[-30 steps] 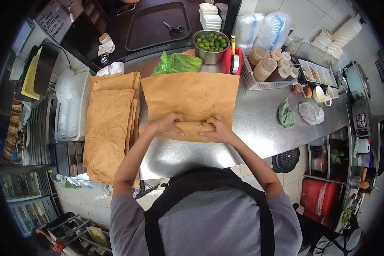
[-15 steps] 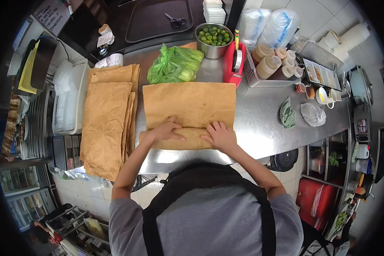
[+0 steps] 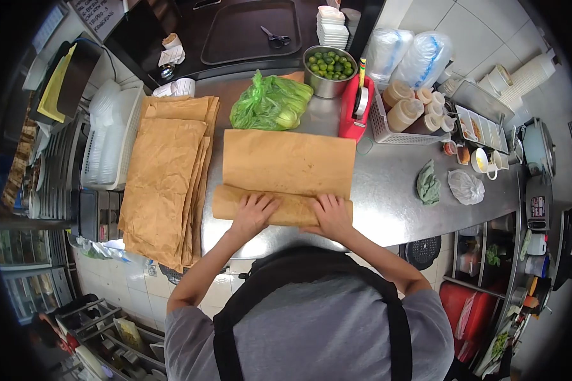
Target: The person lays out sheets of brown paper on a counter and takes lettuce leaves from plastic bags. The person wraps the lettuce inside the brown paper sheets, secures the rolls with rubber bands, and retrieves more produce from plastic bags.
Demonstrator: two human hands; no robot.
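Observation:
A brown paper sheet [image 3: 289,159] lies on the steel counter, its near end wound into a thick roll [image 3: 292,204]. My left hand [image 3: 253,217] is wrapped over the roll left of its middle, fingertips on top. Toward the right end, my right hand [image 3: 330,217] grips it the same way, thumb at the near side. What the roll contains, if anything, is hidden. Beyond the sheet's far edge sits a green plastic bag of leafy vegetables [image 3: 273,101]. To the left is a stack of creased brown paper [image 3: 162,184].
A red tape dispenser [image 3: 352,119] and a metal pot [image 3: 327,89] of small green citrus stand at the back. On the right are a basket [image 3: 397,134] of sauce bottles, a green cloth [image 3: 428,183] and a white plastic bundle [image 3: 466,187]. Scissors [image 3: 276,38] lie on a dark tray.
My left hand has gone from lying across the roll and sheet to curling over the roll from the near side. My right hand stays on the roll. The camera view has shifted slightly.

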